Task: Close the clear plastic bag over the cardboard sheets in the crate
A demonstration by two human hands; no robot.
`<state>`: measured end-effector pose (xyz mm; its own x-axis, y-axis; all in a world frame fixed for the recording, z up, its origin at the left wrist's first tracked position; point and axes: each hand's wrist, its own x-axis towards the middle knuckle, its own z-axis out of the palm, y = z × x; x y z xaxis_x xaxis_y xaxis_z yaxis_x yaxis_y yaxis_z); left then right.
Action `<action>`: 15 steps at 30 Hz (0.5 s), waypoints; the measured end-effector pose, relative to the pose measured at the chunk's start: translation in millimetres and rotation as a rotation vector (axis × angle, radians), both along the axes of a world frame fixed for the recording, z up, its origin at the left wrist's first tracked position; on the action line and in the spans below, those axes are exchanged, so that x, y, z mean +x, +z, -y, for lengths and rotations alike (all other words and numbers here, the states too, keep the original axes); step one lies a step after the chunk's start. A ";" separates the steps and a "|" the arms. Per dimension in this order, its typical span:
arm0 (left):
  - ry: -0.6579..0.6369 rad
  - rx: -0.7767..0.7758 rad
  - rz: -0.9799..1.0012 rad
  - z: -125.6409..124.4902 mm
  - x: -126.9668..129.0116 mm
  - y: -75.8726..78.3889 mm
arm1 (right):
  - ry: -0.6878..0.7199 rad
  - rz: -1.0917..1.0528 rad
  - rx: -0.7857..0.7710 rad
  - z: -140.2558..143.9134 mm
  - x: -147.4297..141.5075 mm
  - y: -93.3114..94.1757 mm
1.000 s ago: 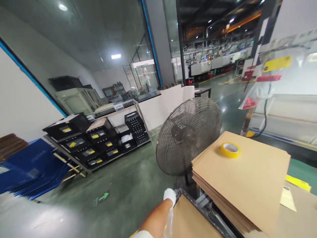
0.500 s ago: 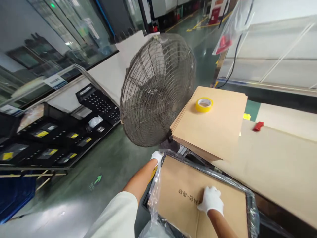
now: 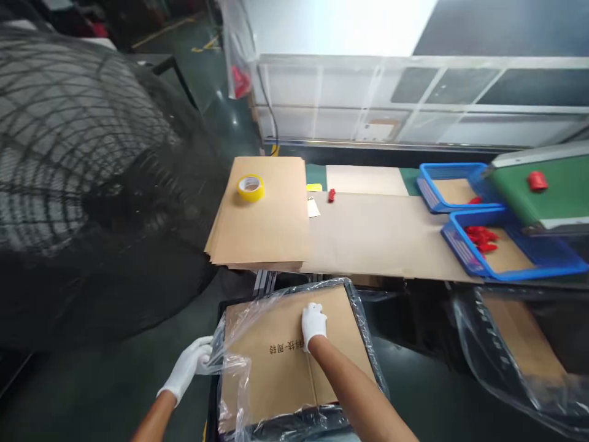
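Observation:
My left hand (image 3: 191, 365), in a white glove, is closed on the edge of a clear plastic liner (image 3: 239, 328) at the left side of a dark crate. The pulled film stretches from the fingers over the crate's left part. A brown cardboard sheet (image 3: 271, 380) with printed dark characters lies inside the lined crate. On its upper middle rests my right hand (image 3: 314, 325), also white-gloved, with fingers curled. What is under those fingers, if anything, is hidden.
Beyond the crate, a table (image 3: 368, 239) bears a cardboard stack (image 3: 276, 215) with yellow tape (image 3: 251, 188) on top. Blue baskets (image 3: 469, 264) with red pieces stand right, beside a green conveyor (image 3: 547, 184). A large fan (image 3: 92, 184) fills the left. Another lined crate (image 3: 515, 344) sits lower right.
The view has swung right, bringing the baskets and conveyor into sight. My left hand, earlier at the crate's far left corner, now draws film at its left side. My right hand stays on the cardboard.

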<state>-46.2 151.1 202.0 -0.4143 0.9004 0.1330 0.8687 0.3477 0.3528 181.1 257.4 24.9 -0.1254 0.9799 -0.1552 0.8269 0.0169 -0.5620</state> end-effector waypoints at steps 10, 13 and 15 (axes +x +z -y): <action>-0.210 -0.192 -0.092 -130.3 82.7 -52.4 | -0.224 -0.553 0.097 11.0 49.7 -27.6; -0.235 -0.229 0.029 -131.4 90.0 -62.1 | -0.466 -0.727 0.044 -7.9 108.3 -71.7; -0.203 -0.243 0.132 -129.2 96.7 -70.2 | -0.542 -0.866 -0.058 -25.6 130.3 -102.8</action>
<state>50.5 280.3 131.7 -0.2228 0.9650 -0.1382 0.8814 0.2600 0.3944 311.5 283.0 -77.8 0.2410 0.9320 -0.2706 0.0248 -0.2846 -0.9583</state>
